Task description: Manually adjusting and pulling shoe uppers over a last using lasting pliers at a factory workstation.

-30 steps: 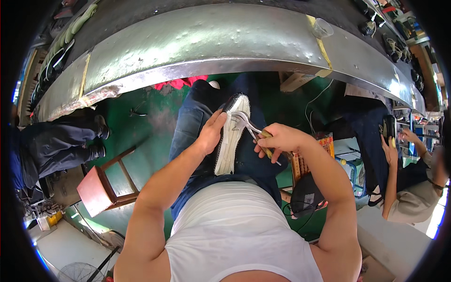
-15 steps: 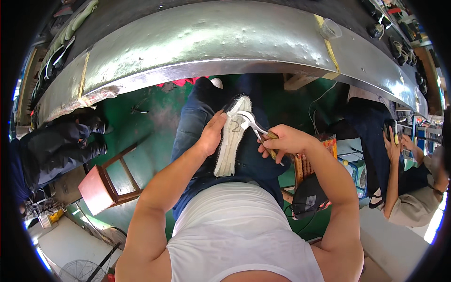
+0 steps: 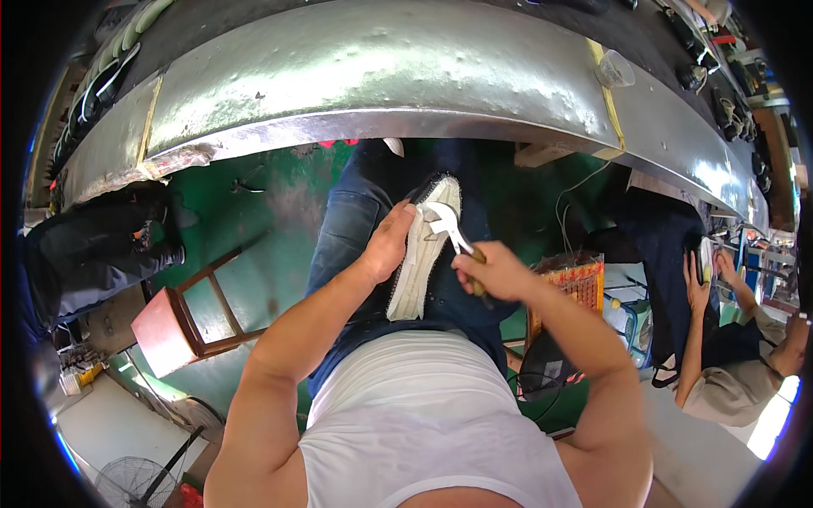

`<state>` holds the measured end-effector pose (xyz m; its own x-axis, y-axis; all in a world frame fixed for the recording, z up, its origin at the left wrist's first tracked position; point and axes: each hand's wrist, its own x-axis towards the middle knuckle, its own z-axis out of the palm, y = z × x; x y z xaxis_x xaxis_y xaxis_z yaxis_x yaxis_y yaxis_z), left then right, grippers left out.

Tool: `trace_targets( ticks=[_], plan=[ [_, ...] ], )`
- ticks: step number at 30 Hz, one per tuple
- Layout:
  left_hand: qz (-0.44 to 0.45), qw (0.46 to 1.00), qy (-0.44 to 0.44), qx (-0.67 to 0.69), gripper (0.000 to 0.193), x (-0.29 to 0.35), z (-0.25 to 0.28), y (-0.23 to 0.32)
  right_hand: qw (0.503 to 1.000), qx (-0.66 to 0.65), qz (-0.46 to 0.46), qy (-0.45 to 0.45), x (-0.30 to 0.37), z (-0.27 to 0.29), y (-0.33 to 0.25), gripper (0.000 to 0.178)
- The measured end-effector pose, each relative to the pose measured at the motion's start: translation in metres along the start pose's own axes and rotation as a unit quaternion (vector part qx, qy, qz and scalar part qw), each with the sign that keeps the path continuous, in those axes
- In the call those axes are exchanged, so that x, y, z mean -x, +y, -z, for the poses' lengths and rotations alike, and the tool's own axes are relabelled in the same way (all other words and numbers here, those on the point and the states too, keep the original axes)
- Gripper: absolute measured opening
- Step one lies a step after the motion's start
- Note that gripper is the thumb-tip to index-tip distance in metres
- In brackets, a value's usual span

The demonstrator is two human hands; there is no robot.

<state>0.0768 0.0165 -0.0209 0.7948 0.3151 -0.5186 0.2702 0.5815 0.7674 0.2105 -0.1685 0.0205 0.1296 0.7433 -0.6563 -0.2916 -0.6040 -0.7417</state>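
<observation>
An upturned shoe (image 3: 419,275) lies on my lap with its pale underside facing up and its dark edge pulled over all round. My left hand (image 3: 389,244) grips its left side near the toe, thumb on top. My right hand (image 3: 495,271) is closed round the handles of a pair of lasting pincers (image 3: 446,222). Their bright curved metal head rests on or just over the upper part of the shoe's underside. Whether the jaws grip anything cannot be made out.
A metal-edged bench (image 3: 381,76) runs across in front, carrying a clear plastic cup (image 3: 615,69). To the left stands a stool (image 3: 165,334) on the green floor. A woven basket (image 3: 572,284) is beside my right knee. A co-worker (image 3: 737,339) sits at the right.
My right hand has closed more tightly round the pincers' handles, which were spread apart before. The pincers' head has shifted slightly; my left hand keeps its hold on the shoe.
</observation>
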Motion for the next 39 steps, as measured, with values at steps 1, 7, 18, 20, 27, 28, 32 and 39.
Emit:
trace_targets(
  ticks=[1, 7, 18, 20, 27, 28, 32, 39],
  plan=[
    [0.002, 1.0, -0.009, 0.019, 0.066, -0.002, 0.001, 0.001, 1.0, 0.0, 0.018, 0.015, 0.003, -0.01, 0.004, 0.024],
    [0.005, 1.0, 0.006, -0.012, 0.065, 0.005, -0.006, 0.01, 0.992, -0.051, -0.087, -0.081, 0.022, 0.011, -0.025, 0.032],
    [0.063, 0.998, 0.001, 0.011, 0.062, 0.002, -0.009, 0.011, 0.991, 0.023, -0.115, -0.067, 0.007, 0.009, -0.037, 0.028],
    [0.072, 0.997, 0.0, 0.032, 0.061, -0.003, -0.005, 0.01, 1.0, 0.023, -0.006, 0.001, 0.001, -0.017, -0.005, 0.029],
    [0.077, 0.997, 0.003, -0.018, 0.065, -0.007, -0.007, 0.018, 0.983, -0.085, 0.057, 0.149, -0.018, -0.077, 0.033, 0.023],
    [0.08, 0.996, 0.007, -0.049, 0.067, -0.007, -0.007, 0.021, 0.982, -0.124, 0.063, 0.13, -0.02, -0.074, 0.035, 0.025],
    [0.065, 0.988, 0.085, -0.113, 0.067, -0.005, -0.012, 0.012, 0.937, -0.331, -0.056, -0.094, -0.002, -0.024, 0.037, 0.036],
    [0.006, 0.973, 0.069, -0.221, 0.058, -0.001, -0.023, 0.017, 1.0, -0.007, -0.023, 0.004, 0.03, 0.02, 0.012, 0.037]
  ],
)
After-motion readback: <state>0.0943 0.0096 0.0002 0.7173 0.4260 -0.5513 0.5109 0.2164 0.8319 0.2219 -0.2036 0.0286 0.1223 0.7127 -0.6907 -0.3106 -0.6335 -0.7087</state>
